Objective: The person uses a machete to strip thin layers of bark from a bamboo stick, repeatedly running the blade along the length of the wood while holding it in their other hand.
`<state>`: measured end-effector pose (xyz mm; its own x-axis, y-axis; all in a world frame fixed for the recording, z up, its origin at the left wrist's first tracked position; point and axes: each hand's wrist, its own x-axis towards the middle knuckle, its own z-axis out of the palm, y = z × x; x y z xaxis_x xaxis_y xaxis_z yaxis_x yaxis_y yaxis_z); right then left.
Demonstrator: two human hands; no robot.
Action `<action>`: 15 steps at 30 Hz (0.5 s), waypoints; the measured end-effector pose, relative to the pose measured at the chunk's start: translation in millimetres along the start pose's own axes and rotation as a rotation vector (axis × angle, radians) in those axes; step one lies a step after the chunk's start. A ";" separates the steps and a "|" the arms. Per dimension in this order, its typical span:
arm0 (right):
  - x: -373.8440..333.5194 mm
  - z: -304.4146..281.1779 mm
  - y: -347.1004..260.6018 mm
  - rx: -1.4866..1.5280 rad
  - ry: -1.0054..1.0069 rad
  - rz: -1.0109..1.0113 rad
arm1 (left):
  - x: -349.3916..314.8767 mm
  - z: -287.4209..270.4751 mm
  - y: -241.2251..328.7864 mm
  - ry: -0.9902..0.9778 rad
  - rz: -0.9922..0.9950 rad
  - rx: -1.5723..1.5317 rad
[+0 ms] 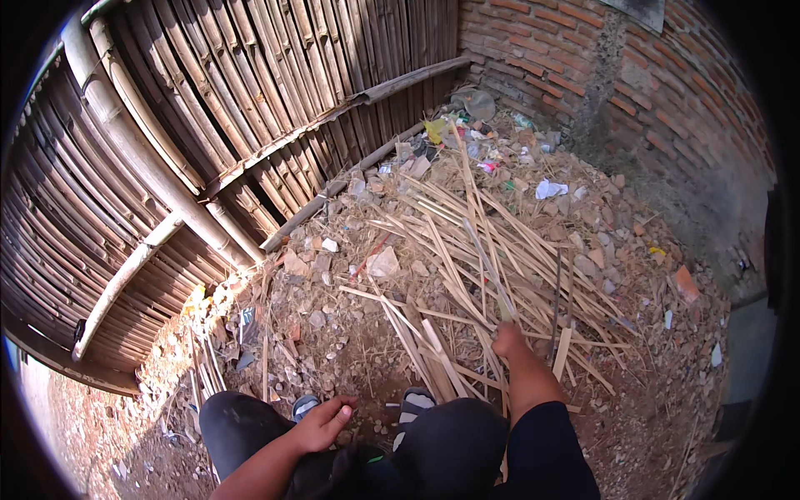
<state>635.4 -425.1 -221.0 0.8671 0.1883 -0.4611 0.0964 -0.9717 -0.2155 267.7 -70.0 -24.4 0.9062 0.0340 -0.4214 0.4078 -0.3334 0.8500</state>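
Right-handed, gripping with the right hand point(508, 339), fingers folded tightly, around the near end of one pale wooden strip point(492, 271). Pointing away, long axis running from near right to far left, over the heap of strips point(533, 275). Too tangled to count, splayed at many angles, mostly slanting from far left to near right. Just right of the right hand, one upright-looking dark stick point(557, 292) and one short flat slat point(562, 353). Nearer and to the left, with the left hand point(323, 425): half open, fingers loosely bent, visibly holding nothing, close to the left knee point(237, 429). Beyond it, two sandals point(415, 403), one per foot. Farther left, one smaller bundle of strips point(206, 367) on rubble-strewn ground point(329, 350). Past the heap, one crumpled white scrap point(551, 189) and one yellow scrap point(434, 130). Farthest out, one bamboo wall point(275, 83) at left and one brick wall point(542, 42) at right, meeting in a corner.
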 end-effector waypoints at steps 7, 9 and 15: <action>-26.1 -19.5 -28.5 -0.230 -0.088 -0.050 | -1.1 0.1 0.5 -0.021 -0.035 -0.038; -25.5 -14.2 -15.9 -0.249 -0.089 -0.015 | 1.9 0.7 4.1 -0.035 -0.030 -0.051; -44.9 -13.1 -18.5 -0.185 -0.105 0.081 | -4.3 -0.9 7.0 -0.002 0.014 0.027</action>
<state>601.0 -417.4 -185.0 0.8208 0.1132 -0.5598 0.1253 -0.9920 -0.0170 266.8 -71.6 -16.3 0.9114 0.0270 -0.4105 0.3921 -0.3591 0.8469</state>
